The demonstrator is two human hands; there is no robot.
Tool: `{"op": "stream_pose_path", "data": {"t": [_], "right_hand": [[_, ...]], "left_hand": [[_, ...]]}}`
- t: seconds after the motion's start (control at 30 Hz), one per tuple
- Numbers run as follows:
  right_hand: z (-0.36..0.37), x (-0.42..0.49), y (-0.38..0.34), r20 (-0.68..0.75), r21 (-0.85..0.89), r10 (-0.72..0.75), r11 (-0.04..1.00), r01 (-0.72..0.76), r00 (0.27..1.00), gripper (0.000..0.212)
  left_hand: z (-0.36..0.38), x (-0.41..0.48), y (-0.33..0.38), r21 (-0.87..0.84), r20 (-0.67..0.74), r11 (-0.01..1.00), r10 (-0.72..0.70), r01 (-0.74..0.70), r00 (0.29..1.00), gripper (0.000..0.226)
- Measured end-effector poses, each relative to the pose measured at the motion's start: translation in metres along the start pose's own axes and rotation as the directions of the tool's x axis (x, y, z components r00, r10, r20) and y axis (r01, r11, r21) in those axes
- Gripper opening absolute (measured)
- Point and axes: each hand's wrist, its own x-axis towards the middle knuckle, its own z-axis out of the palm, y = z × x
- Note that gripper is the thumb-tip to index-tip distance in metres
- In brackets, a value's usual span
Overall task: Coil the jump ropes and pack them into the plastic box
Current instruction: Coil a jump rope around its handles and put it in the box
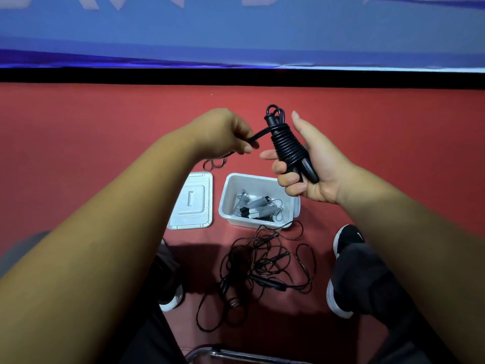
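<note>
Fingers (288,181) of the right hand (322,166) curl round the lower ends of two black handles, just right of the frame's centre, with the thumb raised straight beside them. Around those handles the black jump rope (288,145) is wound in tight turns, a few small loops sticking out at the top. From the upper turns a free length runs left to the left hand (223,132), whose fingertips (245,149) pinch it against the thumb. Below the hands, on the red floor (105,127), stands the plastic box (226,203), open, with grey coiled ropes (258,206) lying inside. Its white lid (193,203) lies flat just left of it, apart from it. Lower in the frame, loose black ropes (262,266) sprawl in a tangle between two black shoes, one strand reaching the box's near wall
</note>
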Motion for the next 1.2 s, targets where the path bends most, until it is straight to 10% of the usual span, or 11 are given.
{"op": "stream_pose_path", "data": {"t": [0.63,1.2], "right_hand": [[0.024,-0.020,0.024,0.526,-0.183,0.288,0.957,-0.224,0.801,0.089],[0.027,-0.011,0.039,0.328,-0.317,0.266,0.935,-0.159,0.906,0.058]], "left_hand": [[0.018,-0.002,0.011,-0.264,0.161,0.945,0.242,-0.194,0.957,0.024],[-0.002,-0.003,0.029,-0.269,0.171,0.942,0.253,-0.202,0.952,0.031]]}}
